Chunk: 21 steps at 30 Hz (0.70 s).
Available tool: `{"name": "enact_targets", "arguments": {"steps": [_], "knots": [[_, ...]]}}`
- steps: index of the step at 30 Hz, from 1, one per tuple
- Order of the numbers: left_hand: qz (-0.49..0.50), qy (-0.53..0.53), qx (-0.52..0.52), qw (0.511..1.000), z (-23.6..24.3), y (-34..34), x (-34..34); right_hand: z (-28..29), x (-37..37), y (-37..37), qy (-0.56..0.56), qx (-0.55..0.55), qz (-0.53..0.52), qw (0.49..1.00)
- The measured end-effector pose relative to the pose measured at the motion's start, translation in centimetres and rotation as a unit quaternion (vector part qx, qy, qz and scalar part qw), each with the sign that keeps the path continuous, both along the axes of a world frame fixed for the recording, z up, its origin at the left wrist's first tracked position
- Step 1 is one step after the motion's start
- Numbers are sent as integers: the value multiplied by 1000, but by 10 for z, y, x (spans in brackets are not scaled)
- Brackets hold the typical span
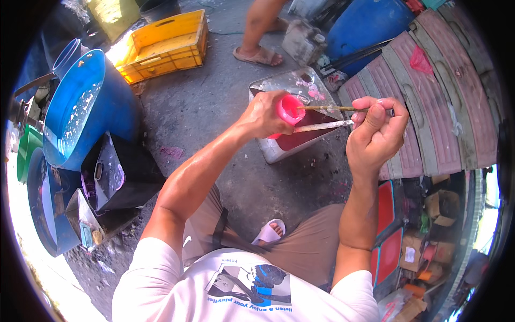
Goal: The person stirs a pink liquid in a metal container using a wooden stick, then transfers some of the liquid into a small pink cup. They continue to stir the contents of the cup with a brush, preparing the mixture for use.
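Observation:
My left hand [264, 114] is closed around a small bright pink container [291, 109], its open mouth turned to the right. A thin brown stick [324, 108] runs from that mouth to my right hand [377, 126], which pinches its other end between thumb and fingers. Just below the stick, a flat whitish strip [322, 126] spans from beside the container to near my right fingertips; whether I hold it too, I cannot tell. Under both hands stands a square metal can [276, 153], its top cut open and its lid stained with pink. The can's inside looks dark red.
At the left are a tilted blue drum [120, 102] and a black square container [137, 177]. A yellow crate [166, 45] lies beyond. Ahead, another person's sandalled foot [257, 55] is near a grey jerrycan [303, 43]. Stacked pinkish slatted panels [402, 102] rise at right.

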State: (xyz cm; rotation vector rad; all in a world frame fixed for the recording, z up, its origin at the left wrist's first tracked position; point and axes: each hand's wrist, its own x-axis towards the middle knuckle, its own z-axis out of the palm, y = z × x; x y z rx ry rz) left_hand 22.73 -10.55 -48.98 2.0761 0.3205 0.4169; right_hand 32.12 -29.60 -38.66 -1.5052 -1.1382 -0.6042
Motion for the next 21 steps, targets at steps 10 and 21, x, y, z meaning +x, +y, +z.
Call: {"name": "enact_targets", "arguments": {"steps": [10,21], "knots": [[-5,0,-5,1000,-1,4,-7,-7,-3,6,-15,-35,12,999],[-7,-6,-2,1000,-1,7,-6,0,-14,9,-52,-44,0,998]]}}
